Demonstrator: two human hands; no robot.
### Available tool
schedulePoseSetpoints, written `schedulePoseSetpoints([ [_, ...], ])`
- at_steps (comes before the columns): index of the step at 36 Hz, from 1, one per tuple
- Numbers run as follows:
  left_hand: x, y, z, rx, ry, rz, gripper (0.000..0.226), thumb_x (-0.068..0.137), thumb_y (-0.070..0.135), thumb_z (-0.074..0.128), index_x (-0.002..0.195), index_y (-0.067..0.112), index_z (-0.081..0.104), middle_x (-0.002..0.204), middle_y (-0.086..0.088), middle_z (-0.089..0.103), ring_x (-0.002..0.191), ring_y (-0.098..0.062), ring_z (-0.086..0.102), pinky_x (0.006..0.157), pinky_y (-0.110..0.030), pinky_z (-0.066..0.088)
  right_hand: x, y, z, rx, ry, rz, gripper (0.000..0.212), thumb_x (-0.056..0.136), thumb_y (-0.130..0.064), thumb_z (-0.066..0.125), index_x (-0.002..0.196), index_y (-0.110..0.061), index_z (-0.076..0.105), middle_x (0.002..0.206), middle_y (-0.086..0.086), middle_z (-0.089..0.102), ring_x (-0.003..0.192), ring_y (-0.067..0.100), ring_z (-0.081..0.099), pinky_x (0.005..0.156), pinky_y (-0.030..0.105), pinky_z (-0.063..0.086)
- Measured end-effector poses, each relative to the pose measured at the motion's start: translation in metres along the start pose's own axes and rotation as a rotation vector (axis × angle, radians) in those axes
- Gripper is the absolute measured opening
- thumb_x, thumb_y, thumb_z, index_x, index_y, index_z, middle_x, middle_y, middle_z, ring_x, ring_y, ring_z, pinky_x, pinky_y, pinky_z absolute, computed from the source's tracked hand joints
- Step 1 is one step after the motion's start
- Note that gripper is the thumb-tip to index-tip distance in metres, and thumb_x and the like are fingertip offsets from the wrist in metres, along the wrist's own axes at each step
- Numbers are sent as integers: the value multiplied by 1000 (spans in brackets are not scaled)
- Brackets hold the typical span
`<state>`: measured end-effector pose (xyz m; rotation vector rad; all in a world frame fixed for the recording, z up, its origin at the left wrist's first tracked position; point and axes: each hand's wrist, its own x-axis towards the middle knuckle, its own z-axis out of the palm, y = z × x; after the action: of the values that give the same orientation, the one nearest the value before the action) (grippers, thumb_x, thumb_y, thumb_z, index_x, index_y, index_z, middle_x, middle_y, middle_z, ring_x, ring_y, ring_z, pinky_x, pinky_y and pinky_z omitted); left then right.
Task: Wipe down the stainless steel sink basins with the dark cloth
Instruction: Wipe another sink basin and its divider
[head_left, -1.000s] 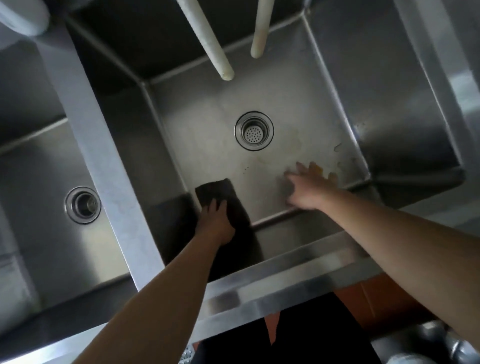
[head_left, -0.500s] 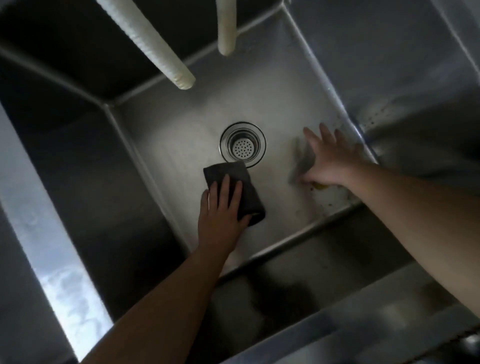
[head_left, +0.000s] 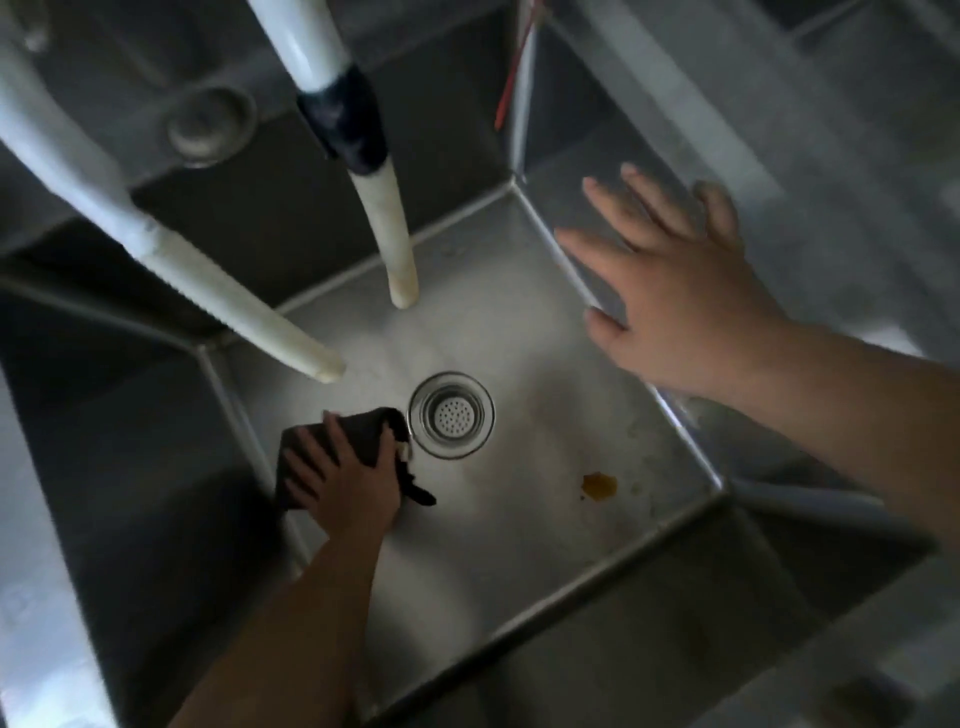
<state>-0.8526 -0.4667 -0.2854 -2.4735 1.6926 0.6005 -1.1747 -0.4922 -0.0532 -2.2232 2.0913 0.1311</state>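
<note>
I look straight down into a deep stainless steel sink basin (head_left: 519, 519). My left hand (head_left: 345, 480) presses the dark cloth (head_left: 363, 434) flat on the basin floor, just left of the round drain strainer (head_left: 451, 414). My right hand (head_left: 670, 291) is raised with fingers spread, over the basin's right wall near the far right corner, and holds nothing. A small orange-brown stain (head_left: 599, 486) lies on the floor toward the near right corner.
Two white faucet hoses hang into the basin: a long one (head_left: 208, 291) from the left and one with a dark taped joint (head_left: 389, 234) at the back. A round metal fitting (head_left: 210, 127) sits on the back ledge. The near rim (head_left: 779, 649) runs bottom right.
My right hand has lifted off the basin floor and risen toward the far right wall, uncovering the orange stain. My left hand slid the cloth left of the drain. The view moved closer.
</note>
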Motion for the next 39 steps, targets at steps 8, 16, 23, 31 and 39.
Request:
schedulePoseSetpoints([
  [8,80,58,-8,-88,2,-146,90,86,81,17,158,30,-5,166,-10,-8,151,-34,-14,117,-53,-15,36,68,-15,-267,-38,-66,76,89,-50,51,156,-33,18,167,7,7,153,27,5,114,57,10],
  [16,93,150,-6,70,-101,370,89,84,83,23,157,35,3,166,-6,-11,149,-35,-21,112,-48,-24,32,90,13,-116,187,-83,68,85,-42,44,149,-18,40,157,9,37,147,27,29,112,54,21],
  [23,77,163,2,11,16,288,83,95,60,36,159,19,2,167,-7,2,153,-26,-1,123,-49,2,34,89,10,-123,134,-44,71,85,-38,40,152,-17,33,158,6,34,150,24,24,113,57,20],
  [31,61,207,1,-250,81,-193,101,85,54,60,159,17,2,166,-14,-4,152,-33,-5,123,-50,3,37,91,4,-117,22,-41,75,86,-37,41,156,-17,26,163,6,26,152,24,17,115,60,16],
  [39,94,254,9,-275,136,-289,80,96,56,41,159,20,7,166,-12,0,153,-32,-4,122,-49,-1,39,93,5,-77,27,-69,74,85,-36,43,155,-15,29,162,10,27,152,27,18,114,62,18],
])
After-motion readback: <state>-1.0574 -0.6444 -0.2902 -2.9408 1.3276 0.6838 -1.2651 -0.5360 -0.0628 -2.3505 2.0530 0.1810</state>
